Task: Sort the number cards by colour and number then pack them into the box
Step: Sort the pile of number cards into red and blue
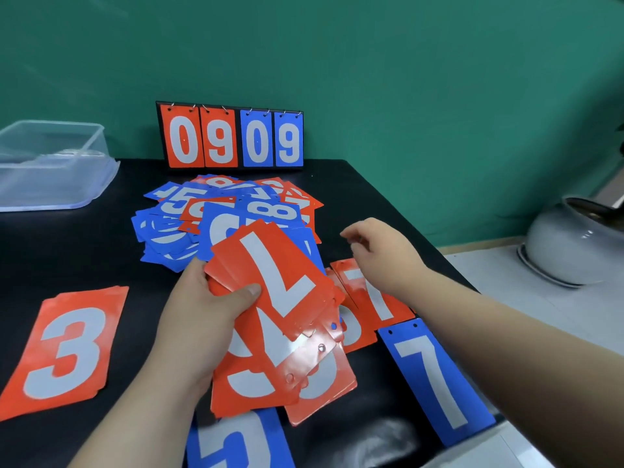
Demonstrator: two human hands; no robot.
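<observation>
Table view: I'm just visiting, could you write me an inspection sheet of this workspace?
Surface: black table, partly covered by cards.
Job's things: mixed pile; red 3 and blue 7 laid apart; clear box far left.
Clutter: scoreboard showing 0909.
Hands: left hand grips red stack; right hand holds nothing, beside pile.
Cables: nothing seen.
Surroundings: green wall; grey pot at right.

Black tabletop point(67, 251), clear plastic box point(50, 170) at far left corner, flip scoreboard point(230, 138) on the far edge, jumbled red-and-blue card heap point(175, 228) at centre, red 3 card point(66, 349) near-left, blue 7 card point(435, 383) by the near-right edge.
</observation>
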